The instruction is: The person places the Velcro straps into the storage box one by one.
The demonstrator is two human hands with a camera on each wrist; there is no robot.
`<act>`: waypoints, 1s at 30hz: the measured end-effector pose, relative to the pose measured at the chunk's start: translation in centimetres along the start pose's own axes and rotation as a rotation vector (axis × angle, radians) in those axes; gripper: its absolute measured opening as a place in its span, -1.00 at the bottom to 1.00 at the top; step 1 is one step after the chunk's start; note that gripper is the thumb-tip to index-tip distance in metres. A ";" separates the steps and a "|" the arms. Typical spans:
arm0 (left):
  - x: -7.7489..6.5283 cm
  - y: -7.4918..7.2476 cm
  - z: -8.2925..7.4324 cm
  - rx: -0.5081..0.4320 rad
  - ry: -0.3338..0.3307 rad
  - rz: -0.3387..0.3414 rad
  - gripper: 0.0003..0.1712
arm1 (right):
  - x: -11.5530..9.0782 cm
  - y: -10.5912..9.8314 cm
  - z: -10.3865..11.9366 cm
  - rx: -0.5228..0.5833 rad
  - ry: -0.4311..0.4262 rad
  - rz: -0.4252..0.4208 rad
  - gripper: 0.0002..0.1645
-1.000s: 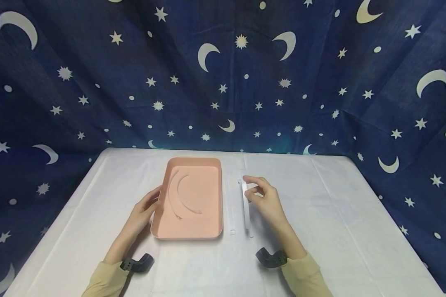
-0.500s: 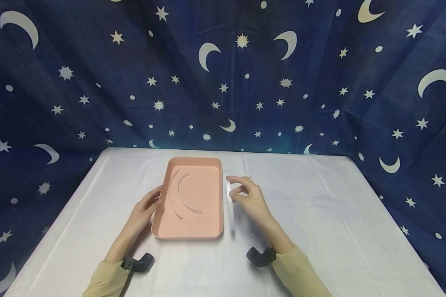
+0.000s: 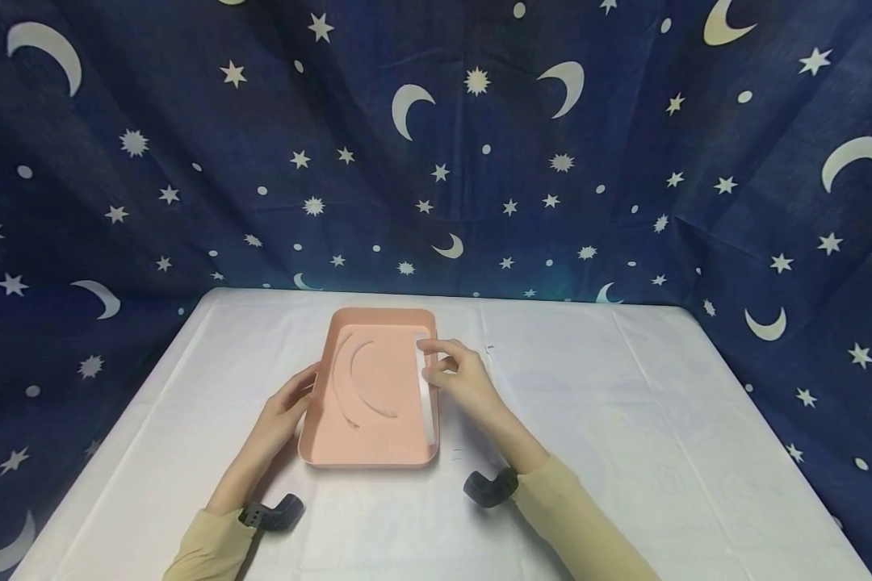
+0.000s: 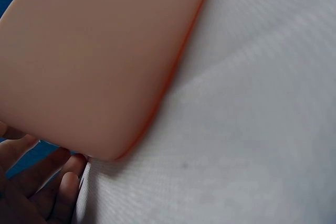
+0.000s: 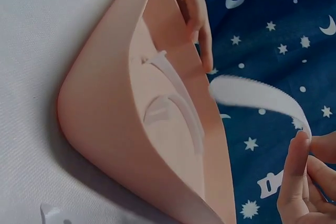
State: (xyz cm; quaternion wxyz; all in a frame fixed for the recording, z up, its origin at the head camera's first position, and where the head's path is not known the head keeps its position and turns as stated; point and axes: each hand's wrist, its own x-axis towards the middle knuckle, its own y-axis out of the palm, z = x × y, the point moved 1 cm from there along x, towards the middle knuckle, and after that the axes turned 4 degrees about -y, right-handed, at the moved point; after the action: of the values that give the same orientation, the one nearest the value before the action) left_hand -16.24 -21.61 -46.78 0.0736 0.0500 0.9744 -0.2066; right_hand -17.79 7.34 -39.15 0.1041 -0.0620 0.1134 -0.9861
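Note:
A shallow pink tray (image 3: 334,449) sits on the table, with two thin, curved white strips (image 3: 366,395) lying inside. My right hand (image 3: 461,379) pinches another flexible white strip (image 3: 426,411) between thumb and fingers, over the tray's right side. In the right wrist view this strip (image 5: 257,94) bends in an arc and its edge looks finely toothed; a slotted white end piece (image 5: 270,184) shows beside the fingers. My left hand (image 3: 283,411) rests against the tray's left outer wall, its fingers (image 5: 202,35) extended along the outside.
A white table cloth (image 3: 625,452) lies under everything. At the right wrist view's lower left, a small pale piece (image 5: 51,214) lies on it near the tray. Behind the table hangs a dark blue curtain (image 3: 378,218) with moons and stars.
My right hand has moved left with the white strip, from the table beside the tray to over its right side. My left hand stays at the tray's left wall.

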 end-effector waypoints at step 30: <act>0.1 0.0 0.2 -0.029 0.014 0.000 -0.38 | 3.7 3.9 -1.8 -0.335 -0.023 0.153 -0.48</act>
State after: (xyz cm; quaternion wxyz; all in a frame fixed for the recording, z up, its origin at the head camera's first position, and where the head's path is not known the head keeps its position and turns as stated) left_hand -16.28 -21.67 -47.00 0.0674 0.0504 0.9778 -0.1919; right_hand -20.88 3.17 -41.49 0.1682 -0.0811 0.2792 -0.9419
